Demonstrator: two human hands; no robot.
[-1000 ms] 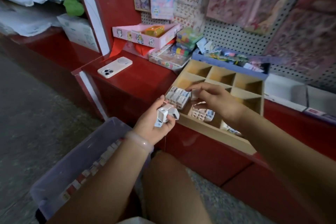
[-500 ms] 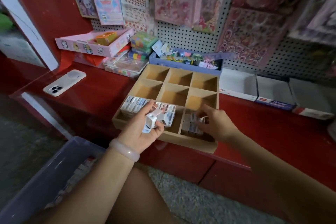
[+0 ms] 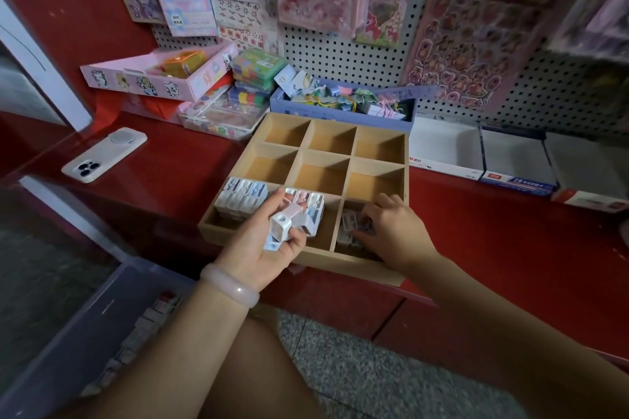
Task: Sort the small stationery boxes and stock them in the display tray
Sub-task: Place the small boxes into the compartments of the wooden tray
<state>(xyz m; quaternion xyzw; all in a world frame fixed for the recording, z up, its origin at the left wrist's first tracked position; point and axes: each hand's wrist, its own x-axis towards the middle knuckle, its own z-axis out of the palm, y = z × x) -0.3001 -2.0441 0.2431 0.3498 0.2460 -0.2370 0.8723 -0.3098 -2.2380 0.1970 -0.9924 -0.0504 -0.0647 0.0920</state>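
Pegboard (image 3: 340, 54) hung with sticker sheets rises behind a red counter (image 3: 177, 160). On that counter lies the wooden tray (image 3: 354, 265), split into nine compartments; take it as the landmark. Below the tray's left corner, down on the floor side, a clear plastic bin (image 3: 68, 343) holds a row of small items, too blurred to tell apart. Behind the tray sits a blue box (image 3: 340, 109) full of small packets, and right of the tray stand white cartons (image 3: 446, 156). Left of the tray a phone (image 3: 103, 155) lies face down. The tray's six rear compartments hold nothing; its near left compartment has small boxes (image 3: 238, 197) packed in rows, and more stand in the near middle one. The left hand (image 3: 262, 248), with a pale bangle (image 3: 228, 287) on the wrist, hovers over the tray's near edge, fingers curled around a loose bunch of small stationery boxes (image 3: 286, 224). The right hand (image 3: 391, 231) reaches into the near right compartment, fingertips bent down onto the boxes lying there; whether they pinch one I cannot tell.
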